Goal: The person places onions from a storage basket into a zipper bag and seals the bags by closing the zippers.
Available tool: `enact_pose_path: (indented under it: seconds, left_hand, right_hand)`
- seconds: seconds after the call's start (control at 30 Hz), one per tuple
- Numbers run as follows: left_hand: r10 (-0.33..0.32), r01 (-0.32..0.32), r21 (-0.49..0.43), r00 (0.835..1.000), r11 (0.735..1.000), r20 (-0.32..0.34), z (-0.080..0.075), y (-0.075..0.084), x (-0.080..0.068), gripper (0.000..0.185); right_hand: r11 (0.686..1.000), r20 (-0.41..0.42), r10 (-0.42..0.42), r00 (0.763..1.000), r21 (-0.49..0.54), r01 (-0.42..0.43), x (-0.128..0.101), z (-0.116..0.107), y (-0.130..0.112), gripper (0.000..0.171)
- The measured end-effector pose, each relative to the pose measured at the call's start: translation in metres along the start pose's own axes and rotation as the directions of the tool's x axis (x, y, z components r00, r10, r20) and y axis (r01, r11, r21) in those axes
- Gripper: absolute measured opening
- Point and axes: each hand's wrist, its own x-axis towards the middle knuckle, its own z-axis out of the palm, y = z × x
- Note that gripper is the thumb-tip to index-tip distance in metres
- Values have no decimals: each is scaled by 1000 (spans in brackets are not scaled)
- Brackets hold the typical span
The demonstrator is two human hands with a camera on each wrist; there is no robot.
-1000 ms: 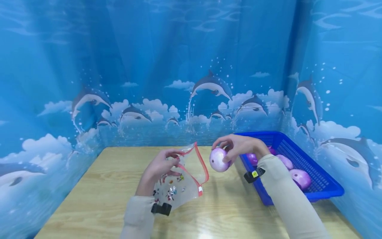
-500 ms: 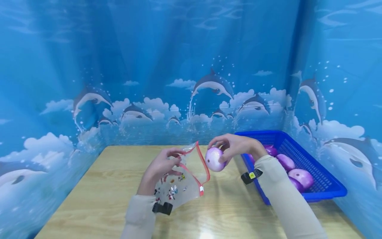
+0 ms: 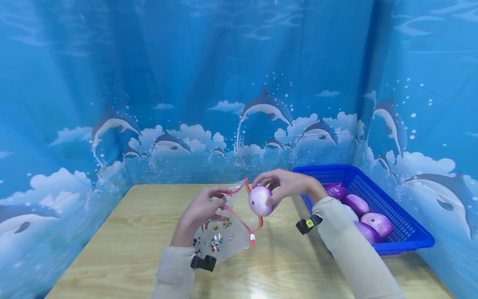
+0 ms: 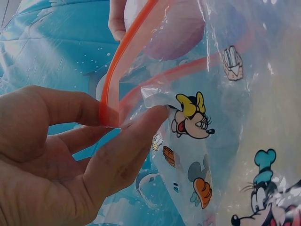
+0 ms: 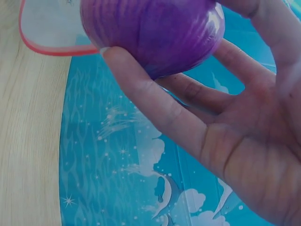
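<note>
My left hand (image 3: 201, 209) pinches the zip bag (image 3: 228, 226) by its red rim, keeping the mouth agape toward three o'clock. My right hand (image 3: 285, 187) curls its grip round the purple onion (image 3: 260, 200), touching that rim so it can enter.

I see long, close-fitting sleeves of pale beige cloth on both my arms, reaching down to the wrists. My left hand (image 3: 201, 209) and right hand (image 3: 289, 185) are bare. A small black device is strapped at each wrist; the right one carries a little yellow-green mark.
</note>
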Motion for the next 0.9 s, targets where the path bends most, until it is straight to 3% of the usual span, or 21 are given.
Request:
enact_pose_path:
  seconds: [0.27, 0.6, 0.9]
  left_hand:
    - [-2, 1, -20, 1000, 1000, -11, 0, 1, 0, 36]
    - [5, -7, -23, 997, 1000, -75, -4, 4, -2, 41]
    - [37, -43, -69, 995, 997, -97, -9, 8, -7, 40]
  right_hand:
    - [1000, 0, -8, 1000, -21, 8, 7, 5, -6, 59]
    - [999, -5, 0, 1000, -52, 0, 14, 9, -14, 57]
    - [997, -30, -21, 999, -81, 18, 16, 10, -22, 58]
